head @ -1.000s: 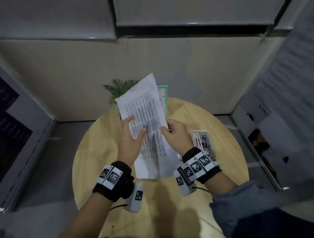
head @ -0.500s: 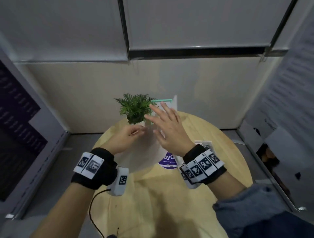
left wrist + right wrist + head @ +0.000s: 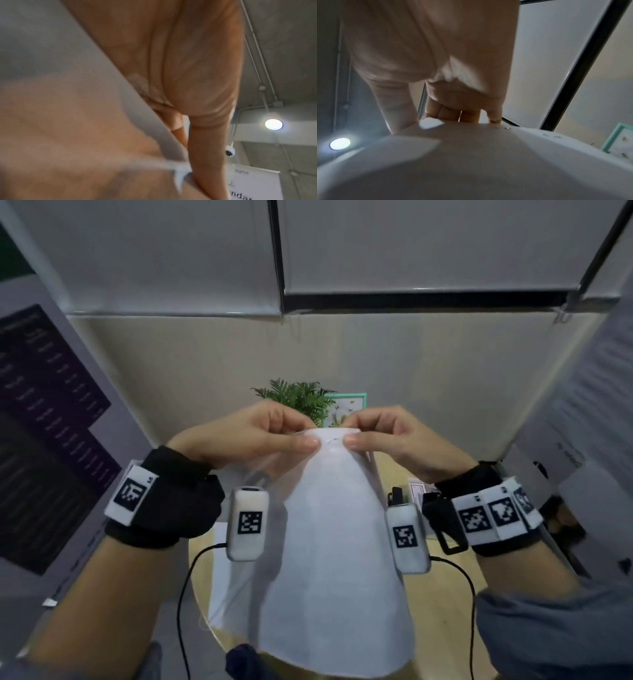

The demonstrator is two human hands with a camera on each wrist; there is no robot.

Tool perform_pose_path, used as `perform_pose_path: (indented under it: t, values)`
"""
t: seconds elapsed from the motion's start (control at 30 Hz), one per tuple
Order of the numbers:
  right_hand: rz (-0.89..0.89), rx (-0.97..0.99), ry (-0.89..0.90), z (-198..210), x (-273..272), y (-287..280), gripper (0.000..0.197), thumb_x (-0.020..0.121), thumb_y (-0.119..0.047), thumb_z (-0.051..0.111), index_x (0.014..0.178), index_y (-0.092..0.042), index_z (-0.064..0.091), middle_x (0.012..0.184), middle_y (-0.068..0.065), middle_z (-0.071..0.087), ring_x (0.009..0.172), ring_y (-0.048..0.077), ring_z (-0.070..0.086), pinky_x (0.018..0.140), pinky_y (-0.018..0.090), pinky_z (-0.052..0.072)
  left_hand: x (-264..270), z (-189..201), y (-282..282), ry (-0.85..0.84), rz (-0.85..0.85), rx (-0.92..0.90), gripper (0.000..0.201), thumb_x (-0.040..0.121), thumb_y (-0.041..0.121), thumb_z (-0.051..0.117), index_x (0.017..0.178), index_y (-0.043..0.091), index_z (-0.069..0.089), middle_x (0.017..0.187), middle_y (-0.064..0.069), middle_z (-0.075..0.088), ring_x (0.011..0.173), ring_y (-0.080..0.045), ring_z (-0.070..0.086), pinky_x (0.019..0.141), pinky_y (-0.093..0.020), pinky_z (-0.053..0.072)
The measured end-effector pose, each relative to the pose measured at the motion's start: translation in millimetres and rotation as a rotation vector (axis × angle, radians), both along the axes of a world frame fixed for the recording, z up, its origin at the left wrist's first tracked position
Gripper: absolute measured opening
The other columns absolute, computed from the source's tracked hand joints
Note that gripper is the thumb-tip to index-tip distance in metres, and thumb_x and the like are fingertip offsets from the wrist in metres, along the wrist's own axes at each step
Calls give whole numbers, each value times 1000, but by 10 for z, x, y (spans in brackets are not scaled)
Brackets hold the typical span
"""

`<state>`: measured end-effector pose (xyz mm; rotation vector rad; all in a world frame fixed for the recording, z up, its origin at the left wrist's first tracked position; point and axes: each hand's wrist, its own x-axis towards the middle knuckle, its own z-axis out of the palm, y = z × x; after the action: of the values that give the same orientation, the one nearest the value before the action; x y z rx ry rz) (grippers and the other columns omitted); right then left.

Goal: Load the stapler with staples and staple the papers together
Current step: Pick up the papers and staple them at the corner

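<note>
The white papers (image 3: pixel 329 559) hang in the air in front of me, blank back side toward me, held by their top corner. My left hand (image 3: pixel 305 441) pinches that corner from the left and my right hand (image 3: pixel 352 440) pinches it from the right, thumbs almost meeting. A small staple (image 3: pixel 331 440) shows in the corner between the thumbs. The right wrist view shows the papers (image 3: pixel 488 155) and staple marks (image 3: pixel 505 128) by my fingertips (image 3: pixel 494 119). In the left wrist view the paper edge (image 3: pixel 154 128) runs between my fingers (image 3: pixel 205 135). A black stapler (image 3: pixel 396 496) stands on the table behind the papers.
The round wooden table (image 3: pixel 445 570) lies below, mostly covered by the papers. A potted green plant (image 3: pixel 298 397) and a teal-framed picture (image 3: pixel 346 409) stand at its far edge. Cards (image 3: pixel 416 491) lie at the right. Boards and panels close in on both sides.
The papers were lifted from the table and turned, so their blank side faces me. Both hands rose and now pinch the top corner; earlier the right hand was open over the table.
</note>
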<state>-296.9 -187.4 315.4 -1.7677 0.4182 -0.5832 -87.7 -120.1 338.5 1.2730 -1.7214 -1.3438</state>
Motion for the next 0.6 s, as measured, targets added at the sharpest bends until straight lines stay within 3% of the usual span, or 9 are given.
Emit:
perform_pose_path:
  t: [0.1,0.23,0.43,0.6]
  values:
    - [16,45,-101,66,-43,58,20,80,-8,55,69,-19,68,66,-12,63,67,5,54,68,13,43,-56,61,71,107,2,9,29,77,22,69,84,-5,64,76,-12,64,66,-21,58,59,-24,48]
    - [16,43,-158,136,-73,100,23,80,-6,54,70,-19,70,67,-10,64,68,6,55,67,13,44,-85,116,80,193,-9,8,14,76,16,61,79,9,73,73,-3,71,63,-12,65,58,-21,53]
    - [-94,-31,-103,124,-36,149,13,80,-12,61,68,-15,64,59,-11,59,59,4,51,58,14,40,-119,112,15,69,-40,-41,17,82,15,56,83,15,73,77,3,73,69,-7,66,63,-16,52]
    - [-168,-31,-62,66,27,156,14,77,-17,67,65,-10,62,61,-1,56,59,10,49,54,20,38,-129,55,-37,16,-56,-60,17,81,19,58,88,16,73,84,1,73,79,-9,66,73,-16,52]
